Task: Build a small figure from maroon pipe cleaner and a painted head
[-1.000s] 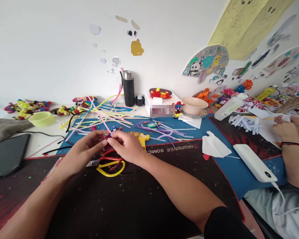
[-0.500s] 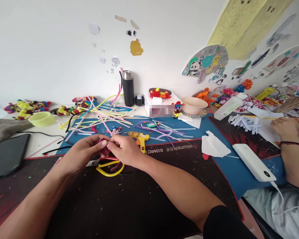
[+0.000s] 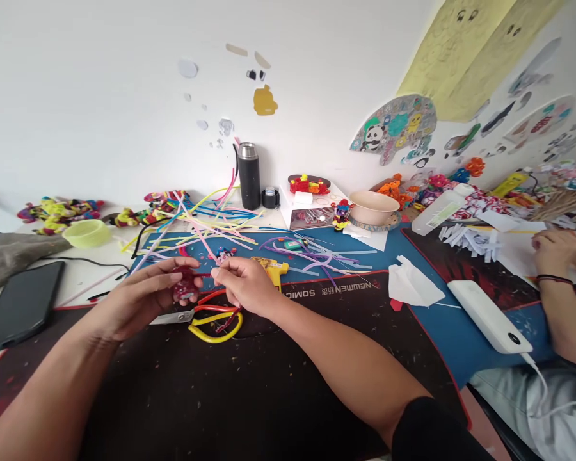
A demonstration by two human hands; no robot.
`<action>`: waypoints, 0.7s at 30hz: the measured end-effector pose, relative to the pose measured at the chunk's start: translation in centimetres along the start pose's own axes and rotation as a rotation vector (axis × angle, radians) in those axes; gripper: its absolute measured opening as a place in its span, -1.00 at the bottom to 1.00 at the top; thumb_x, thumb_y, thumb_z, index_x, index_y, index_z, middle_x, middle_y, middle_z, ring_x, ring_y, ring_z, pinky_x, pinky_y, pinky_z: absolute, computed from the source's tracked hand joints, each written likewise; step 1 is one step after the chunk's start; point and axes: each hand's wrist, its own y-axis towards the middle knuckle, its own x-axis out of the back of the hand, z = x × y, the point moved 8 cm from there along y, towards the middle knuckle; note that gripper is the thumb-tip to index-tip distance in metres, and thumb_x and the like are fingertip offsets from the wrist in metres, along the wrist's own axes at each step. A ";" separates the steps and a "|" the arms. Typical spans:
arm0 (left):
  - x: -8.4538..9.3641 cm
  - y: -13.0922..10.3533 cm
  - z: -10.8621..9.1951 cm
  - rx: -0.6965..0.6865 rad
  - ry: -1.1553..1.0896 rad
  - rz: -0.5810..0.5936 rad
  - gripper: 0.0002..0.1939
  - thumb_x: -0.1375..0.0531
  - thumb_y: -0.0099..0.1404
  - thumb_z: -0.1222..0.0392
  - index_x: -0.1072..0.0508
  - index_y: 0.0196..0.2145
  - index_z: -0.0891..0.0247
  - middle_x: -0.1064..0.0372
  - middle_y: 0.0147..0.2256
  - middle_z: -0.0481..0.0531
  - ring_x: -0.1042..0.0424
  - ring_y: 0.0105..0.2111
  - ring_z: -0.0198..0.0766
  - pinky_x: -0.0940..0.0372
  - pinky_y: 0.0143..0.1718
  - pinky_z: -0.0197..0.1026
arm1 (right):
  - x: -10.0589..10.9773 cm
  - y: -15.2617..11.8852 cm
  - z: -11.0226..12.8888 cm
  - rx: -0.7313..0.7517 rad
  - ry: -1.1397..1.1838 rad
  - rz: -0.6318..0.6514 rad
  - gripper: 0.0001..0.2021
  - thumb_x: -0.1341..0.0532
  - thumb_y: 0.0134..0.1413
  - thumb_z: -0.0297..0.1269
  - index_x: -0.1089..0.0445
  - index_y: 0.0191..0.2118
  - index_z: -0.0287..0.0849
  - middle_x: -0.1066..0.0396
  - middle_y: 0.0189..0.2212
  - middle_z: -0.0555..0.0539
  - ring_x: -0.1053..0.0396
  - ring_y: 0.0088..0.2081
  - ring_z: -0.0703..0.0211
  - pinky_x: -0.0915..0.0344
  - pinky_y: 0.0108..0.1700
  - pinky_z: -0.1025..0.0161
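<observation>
My left hand (image 3: 146, 285) is closed around a small dark red fuzzy bundle (image 3: 185, 287), which looks like coiled pipe cleaner. A short dark red strand (image 3: 205, 275) runs from it to my right hand (image 3: 247, 285), whose thumb and forefinger pinch its end. Below the hands, scissors (image 3: 214, 338) with yellow and red handles lie on the black mat (image 3: 230, 397), a scrap of dark red strand by the handles. Just behind my right hand lies a yellow glue gun (image 3: 277, 272), partly hidden. A small blue and pink figure (image 3: 225, 253) is beyond my fingers.
Pipe cleaners (image 3: 206, 221) in many colours spread behind the hands. A black thermos (image 3: 248, 176) stands by the wall. A phone (image 3: 22, 307) lies at left. To the right are a crumpled tissue (image 3: 413, 282), a white power bank (image 3: 489, 317) and another person's hands (image 3: 557, 250).
My hands were together at the dark red bundle. Now the right hand has drawn away to the right, and a strand shows stretched between them. The view has shifted slightly.
</observation>
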 end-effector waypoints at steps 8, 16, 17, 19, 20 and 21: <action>-1.0 0.5 0.4 -0.058 0.084 -0.093 -0.49 -0.71 0.02 0.02 -0.70 -0.13 0.20 -0.51 -0.44 -0.07 -0.40 -0.52 -0.33 -0.35 -0.50 -0.33 | 0.5 0.0 0.1 0.045 -0.015 -0.008 -0.60 -0.40 0.33 0.13 -0.39 -0.32 -0.07 -0.30 -0.60 0.17 -0.23 -0.69 0.33 -0.09 -0.59 0.33; 0.1 0.5 -0.3 -0.056 -0.157 -0.022 -0.63 -0.67 0.05 0.18 -0.59 -0.34 0.28 -0.46 -0.49 -0.04 -0.32 -0.61 -0.36 -0.33 -0.60 -0.30 | 2.0 0.7 0.5 0.064 -0.012 -0.094 -0.67 -0.33 0.41 -0.02 -0.38 -0.35 -0.08 -0.30 -0.62 0.18 -0.20 -0.69 0.33 -0.11 -0.58 0.33; -0.2 0.4 -0.3 -0.043 -0.181 -0.011 -0.62 -0.65 0.09 0.14 -0.53 -0.41 0.27 -0.37 -0.53 -0.08 -0.22 -0.64 -0.40 -0.29 -0.64 -0.30 | 2.0 0.7 0.5 0.069 -0.014 -0.096 -0.68 -0.33 0.41 -0.04 -0.39 -0.35 -0.08 -0.30 -0.62 0.17 -0.21 -0.69 0.33 -0.11 -0.58 0.33; -0.5 0.5 -0.3 -0.030 -0.229 -0.017 -0.60 -0.61 0.16 0.14 -0.45 -0.47 0.23 -0.29 -0.55 -0.12 -0.14 -0.66 -0.43 -0.25 -0.67 -0.31 | 2.0 0.5 0.8 0.073 -0.050 -0.087 -0.69 -0.32 0.43 -0.07 -0.40 -0.35 -0.08 -0.28 -0.64 0.18 -0.22 -0.68 0.31 -0.12 -0.56 0.32; -0.6 0.5 -0.3 -0.029 -0.262 -0.028 -0.63 -0.57 0.20 0.18 -0.44 -0.45 0.22 -0.30 -0.53 -0.12 -0.15 -0.65 -0.42 -0.24 -0.67 -0.32 | 1.9 0.4 0.9 0.069 -0.077 -0.080 -0.69 -0.31 0.44 -0.09 -0.41 -0.35 -0.09 -0.27 -0.65 0.18 -0.23 -0.68 0.31 -0.13 -0.55 0.32; -0.6 0.6 -0.3 -0.031 -0.300 -0.044 -0.68 -0.53 0.23 0.23 -0.44 -0.41 0.21 -0.32 -0.51 -0.12 -0.18 -0.64 -0.41 -0.23 -0.67 -0.34 | 1.8 0.3 1.0 0.063 -0.101 -0.074 -0.70 -0.31 0.45 -0.10 -0.42 -0.35 -0.09 -0.27 -0.66 0.18 -0.24 -0.67 0.31 -0.13 -0.54 0.32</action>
